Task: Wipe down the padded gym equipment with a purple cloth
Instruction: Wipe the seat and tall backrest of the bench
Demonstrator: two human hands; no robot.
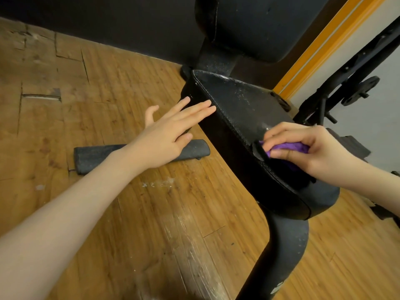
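— What takes up most of the view?
— A worn wooden floor [134, 213], and on it a black bench frame [283, 252] carrying the dusty padded seat [244, 118], with the back pad [270, 24] rising at the far end.
— And the hands?
— The left hand [171, 131] lies with straight fingers on the seat's left side. The right hand [303, 148] curls round the purple cloth [287, 148], bunched on the seat's near right part.

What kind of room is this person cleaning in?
Most likely a gym: a black padded seat on a metal frame, a round weight plate on a rack behind, and a worn wooden floor.
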